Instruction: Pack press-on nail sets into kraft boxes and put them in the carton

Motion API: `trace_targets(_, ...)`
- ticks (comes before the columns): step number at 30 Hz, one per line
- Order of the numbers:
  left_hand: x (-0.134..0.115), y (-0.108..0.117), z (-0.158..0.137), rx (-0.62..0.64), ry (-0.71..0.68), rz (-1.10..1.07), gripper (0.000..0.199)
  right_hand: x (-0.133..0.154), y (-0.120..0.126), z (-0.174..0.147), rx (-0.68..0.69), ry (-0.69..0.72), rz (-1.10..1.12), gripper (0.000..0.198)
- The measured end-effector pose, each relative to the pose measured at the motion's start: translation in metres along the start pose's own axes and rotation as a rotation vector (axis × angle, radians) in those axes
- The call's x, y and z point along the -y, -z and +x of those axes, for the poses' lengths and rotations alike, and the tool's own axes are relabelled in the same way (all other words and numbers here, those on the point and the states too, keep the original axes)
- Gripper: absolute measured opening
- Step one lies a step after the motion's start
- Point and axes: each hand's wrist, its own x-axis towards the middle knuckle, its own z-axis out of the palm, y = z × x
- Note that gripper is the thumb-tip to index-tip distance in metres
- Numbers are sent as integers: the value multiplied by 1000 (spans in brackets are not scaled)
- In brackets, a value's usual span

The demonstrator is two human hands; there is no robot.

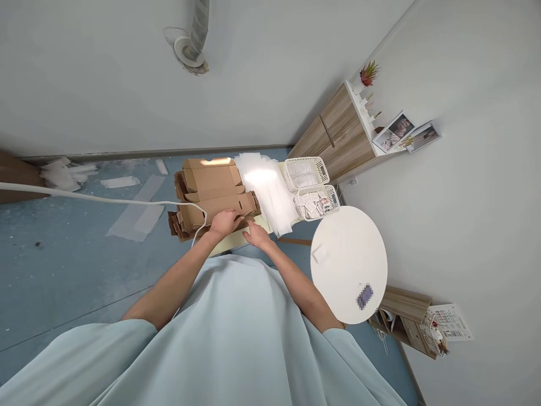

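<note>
Flattened brown cardboard boxes [217,179] lie stacked on a pale yellow table, with die-cut flaps and slots along their edges. My left hand [225,222] is at the near edge of the top cardboard box, its fingers closed on the folded side. Close beside it, my right hand [257,234] pinches the near right corner of the same box, thumb below and fingers above. Part of the cardboard under my fingers is hidden. Just right of the boxes lies a pile of white translucent wrapping sheets [270,194].
Two white baskets [302,189] hold packets and printed cards at the table's right end. A round white table [349,265] stands to the right. A white cable [105,199] crosses from the left over the boxes. Wrapping scraps [137,217] lie on the blue floor.
</note>
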Motion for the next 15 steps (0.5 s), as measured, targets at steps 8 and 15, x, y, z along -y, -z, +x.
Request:
trace_targets(8, 8, 9, 9, 35, 53, -130, 33, -6, -6, -4, -14, 15, 162, 80)
trace_targets(15, 7, 14, 9, 52, 71, -238, 24, -7, -8, -13, -16, 38, 214, 89)
